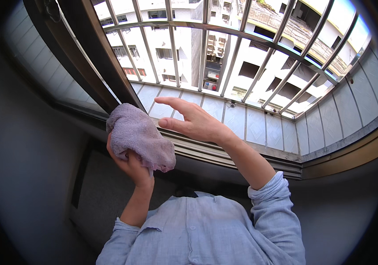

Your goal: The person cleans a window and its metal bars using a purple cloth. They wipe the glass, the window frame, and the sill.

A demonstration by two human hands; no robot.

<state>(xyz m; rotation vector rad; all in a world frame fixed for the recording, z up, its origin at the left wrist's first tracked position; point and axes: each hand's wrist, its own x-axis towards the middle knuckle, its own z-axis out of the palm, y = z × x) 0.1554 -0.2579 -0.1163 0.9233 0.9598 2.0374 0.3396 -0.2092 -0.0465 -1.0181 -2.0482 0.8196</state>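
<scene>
My left hand (132, 167) is closed around the lower part of a greyish-purple terry cloth (139, 132). The bunched cloth rises above the hand, in front of the bottom end of the dark window sash frame (109, 66), and hides most of my left fingers. To the right of the cloth my right hand (192, 121) is raised with thumb and fingers apart, holding nothing. It is in view above the metal sliding-window track (202, 150) and the tiled outer ledge (214, 107). Whether the cloth touches the frame I cannot tell.
Curved metal security bars (222, 28) close off the outer side of the tiled ledge, with buildings beyond them. A tiled side wall (348, 99) stands at the right. A dark wall (30, 149) lies at the left, below the window glass (53, 66).
</scene>
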